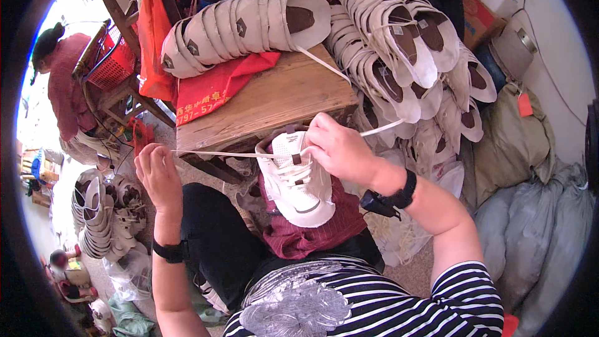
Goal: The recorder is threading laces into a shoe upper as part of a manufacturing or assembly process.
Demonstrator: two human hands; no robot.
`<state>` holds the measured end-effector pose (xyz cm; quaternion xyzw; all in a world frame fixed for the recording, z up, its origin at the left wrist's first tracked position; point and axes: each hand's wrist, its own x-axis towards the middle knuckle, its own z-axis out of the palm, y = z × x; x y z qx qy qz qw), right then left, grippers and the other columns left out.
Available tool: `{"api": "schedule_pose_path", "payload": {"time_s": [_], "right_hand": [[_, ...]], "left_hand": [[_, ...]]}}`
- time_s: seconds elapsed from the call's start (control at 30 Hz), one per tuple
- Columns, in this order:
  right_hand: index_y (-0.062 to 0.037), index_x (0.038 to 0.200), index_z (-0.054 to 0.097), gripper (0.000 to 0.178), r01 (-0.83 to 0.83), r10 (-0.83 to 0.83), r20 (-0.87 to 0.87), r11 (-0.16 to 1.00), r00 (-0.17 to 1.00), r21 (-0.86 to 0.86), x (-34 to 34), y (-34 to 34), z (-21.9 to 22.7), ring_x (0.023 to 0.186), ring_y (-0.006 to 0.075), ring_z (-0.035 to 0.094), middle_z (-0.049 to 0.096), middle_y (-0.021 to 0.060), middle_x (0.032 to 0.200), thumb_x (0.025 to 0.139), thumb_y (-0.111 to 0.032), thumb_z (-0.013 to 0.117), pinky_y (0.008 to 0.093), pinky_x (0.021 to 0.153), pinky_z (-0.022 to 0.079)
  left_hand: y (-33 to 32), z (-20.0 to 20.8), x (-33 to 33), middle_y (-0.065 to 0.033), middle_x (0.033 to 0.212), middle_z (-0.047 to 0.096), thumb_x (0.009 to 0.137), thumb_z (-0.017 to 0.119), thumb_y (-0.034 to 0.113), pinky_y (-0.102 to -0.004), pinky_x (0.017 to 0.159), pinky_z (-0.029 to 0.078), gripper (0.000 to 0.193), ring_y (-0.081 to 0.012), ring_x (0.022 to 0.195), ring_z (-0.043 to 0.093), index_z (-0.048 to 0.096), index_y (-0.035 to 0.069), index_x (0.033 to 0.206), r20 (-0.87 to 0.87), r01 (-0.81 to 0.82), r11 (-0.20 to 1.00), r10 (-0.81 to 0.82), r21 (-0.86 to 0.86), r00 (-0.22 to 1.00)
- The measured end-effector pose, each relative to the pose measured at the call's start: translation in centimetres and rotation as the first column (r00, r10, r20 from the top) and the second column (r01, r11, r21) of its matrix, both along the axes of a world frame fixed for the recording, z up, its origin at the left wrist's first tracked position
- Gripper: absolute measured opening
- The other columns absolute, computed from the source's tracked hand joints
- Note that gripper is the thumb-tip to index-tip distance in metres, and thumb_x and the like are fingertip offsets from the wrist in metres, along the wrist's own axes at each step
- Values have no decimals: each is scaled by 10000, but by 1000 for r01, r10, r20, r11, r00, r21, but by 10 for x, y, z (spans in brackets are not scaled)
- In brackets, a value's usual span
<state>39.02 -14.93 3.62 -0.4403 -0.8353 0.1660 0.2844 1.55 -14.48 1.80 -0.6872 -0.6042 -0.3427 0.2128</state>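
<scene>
A white shoe upper (pixel 301 195) rests over a maroon cloth (pixel 306 237) on my lap, its toe toward me. A white shoelace (pixel 218 153) crosses its eyelets. My left hand (pixel 160 178), at the left, is closed in a pinch on one end, and that length runs taut to the shoe upper. Beside the eyelets on the right, my right hand (pixel 340 150) is closed on the lace, its fingertips against the upper. Another stretch of lace sticks out to the right beyond that hand. The exact grip of the right fingertips is partly hidden.
A wooden table (pixel 281 90) stands ahead, bearing a row of nested shoe uppers (pixel 249 25) and a red bag (pixel 218 81). More stacked uppers (pixel 399 37) pile up at the right, near grey sacks (pixel 530 237). Another person (pixel 68 81) sits at far left.
</scene>
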Motion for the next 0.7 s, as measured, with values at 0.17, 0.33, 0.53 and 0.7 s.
{"api": "schedule_pose_path", "payload": {"time_s": [0.17, 0.33, 0.53, 0.7], "right_hand": [[-54, 901, 527, 118, 84, -81, 127, 996, 989, -17, 16, -12, 3, 768, 377, 612, 532, 133, 933, 850, -110, 617, 477, 652, 499], [-68, 959, 549, 154, 111, -127, -30, 942, 991, -317, 10, -9, -4, 757, 298, 632, 568, 116, 960, 855, -128, 646, 423, 668, 504], [-60, 1051, 537, 257, -49, 55, 69, 994, 996, -96, -3, -12, 6, 919, 375, 599, 549, 161, 950, 826, -126, 643, 442, 755, 509], [-33, 813, 605, 147, 22, -28, -51, 995, 998, -98, -3, -8, -4, 737, 287, 631, 598, 100, 782, 865, -167, 641, 395, 661, 496]], "left_hand": [[-14, 4, -15, -78, 1028, 591, 861, 618, 86, -417, 872, 404, 52, -307, 985, 525, 587, 62, 896, -3, -31, 999, 31, -30, 1000], [-17, 2, 6, -105, 1011, 608, 845, 630, 70, -420, 875, 403, 55, -316, 961, 533, 590, 56, 881, 83, 78, 996, -75, -32, 994], [-24, 7, 63, -112, 1045, 616, 823, 650, 25, -392, 903, 396, 118, -303, 993, 524, 580, 41, 917, 199, 270, 960, -252, -68, 947], [-20, -7, 52, -85, 921, 617, 833, 636, 51, -398, 827, 402, 119, -280, 906, 575, 578, 72, 935, 194, 238, 957, -204, -167, 959]]}}
